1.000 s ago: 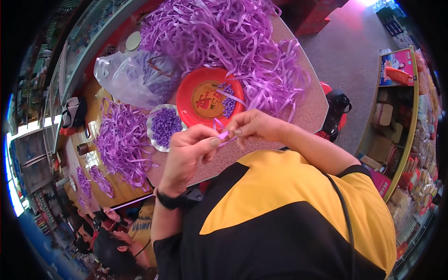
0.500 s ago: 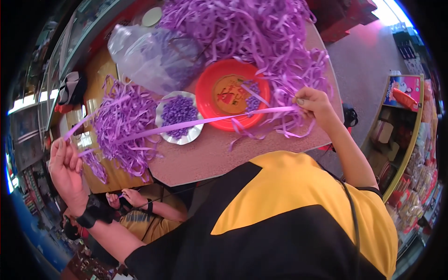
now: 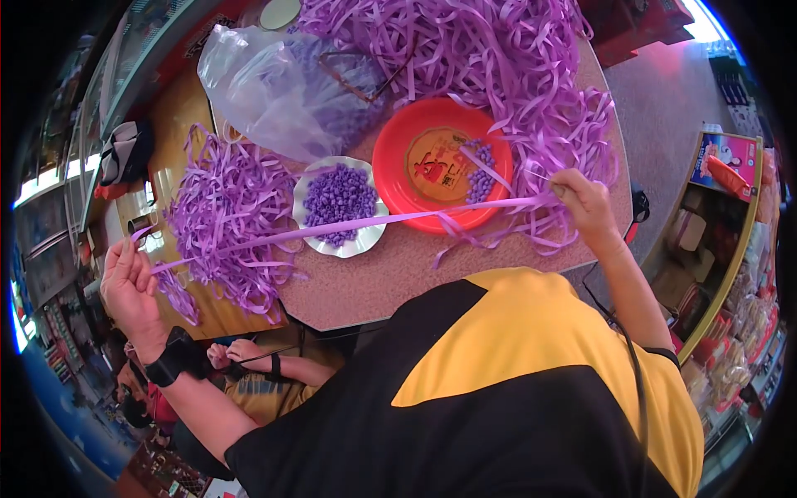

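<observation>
A purple ribbon (image 3: 357, 226) runs taut across the table between my two hands. My left hand (image 3: 133, 286) is closed in a pinch on its left end, out beyond the table's left side. At the right, my right hand (image 3: 584, 206) grips the other end, and a thin needle-like piece (image 3: 538, 175) sticks out of its fingers. Under the ribbon lie a white scalloped dish (image 3: 359, 246) of purple beads (image 3: 339, 199) and a red plate (image 3: 390, 141) with some beads at its right side. A tangled purple ribbon pile (image 3: 228, 207) is nearest my left hand.
A larger ribbon heap (image 3: 531, 58) covers the far right of the pink table (image 3: 349, 299). Behind the dish sits a clear plastic bag (image 3: 266, 100) of beads, with eyeglasses (image 3: 365, 87) on it. Another person's hands (image 3: 241, 352) show at lower left. A shelf (image 3: 706, 249) stands right.
The view has shifted, so the table's things appear farther right. The ribbon stays stretched between both hands. A thin needle-like piece now shows at my right fingers.
</observation>
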The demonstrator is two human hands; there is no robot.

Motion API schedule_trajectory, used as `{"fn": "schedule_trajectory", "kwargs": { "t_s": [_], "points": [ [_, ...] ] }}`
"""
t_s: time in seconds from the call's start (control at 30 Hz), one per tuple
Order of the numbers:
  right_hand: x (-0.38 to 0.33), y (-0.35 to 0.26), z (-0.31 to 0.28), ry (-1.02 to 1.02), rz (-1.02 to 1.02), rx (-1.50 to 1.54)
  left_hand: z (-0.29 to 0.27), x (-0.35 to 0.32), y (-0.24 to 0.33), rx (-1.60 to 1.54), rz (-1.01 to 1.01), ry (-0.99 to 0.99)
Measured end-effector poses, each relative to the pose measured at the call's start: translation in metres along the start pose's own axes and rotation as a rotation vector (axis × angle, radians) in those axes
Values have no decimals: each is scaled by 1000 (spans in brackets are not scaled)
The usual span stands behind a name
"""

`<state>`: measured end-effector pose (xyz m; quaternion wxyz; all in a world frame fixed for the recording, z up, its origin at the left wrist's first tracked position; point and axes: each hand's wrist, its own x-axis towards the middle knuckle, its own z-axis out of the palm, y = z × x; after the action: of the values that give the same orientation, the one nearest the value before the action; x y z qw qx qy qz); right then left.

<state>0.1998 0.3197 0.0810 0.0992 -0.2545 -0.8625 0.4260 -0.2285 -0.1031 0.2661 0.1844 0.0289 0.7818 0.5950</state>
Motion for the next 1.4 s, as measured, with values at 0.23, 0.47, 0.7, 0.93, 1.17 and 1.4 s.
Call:
{"fn": "schedule_trajectory", "kwargs": {
  "t_s": [0.23, 0.47, 0.7, 0.93, 1.17, 1.4],
  "points": [
    [-5, -29, -3, -93, -115, -34, 40, 8, -6, 151, -17, 91],
    [-23, 44, -38, 2, 23, -143, -61, 49, -28, 314, 80, 284],
    [1, 3, -42, -275, 88, -876, -109, 119, -96, 1241, 366, 244],
    [1, -7, -71, -215, 227, -1023, 11, 82, -87, 1660, 452, 354],
    [-5, 18, -61, -159, 266, -512, 243, -40, -104, 565, 221, -514],
    [-17, 28, -42, 47, 53, -481, 354, -73, -193, 593, 767, -647]
  ]
}}
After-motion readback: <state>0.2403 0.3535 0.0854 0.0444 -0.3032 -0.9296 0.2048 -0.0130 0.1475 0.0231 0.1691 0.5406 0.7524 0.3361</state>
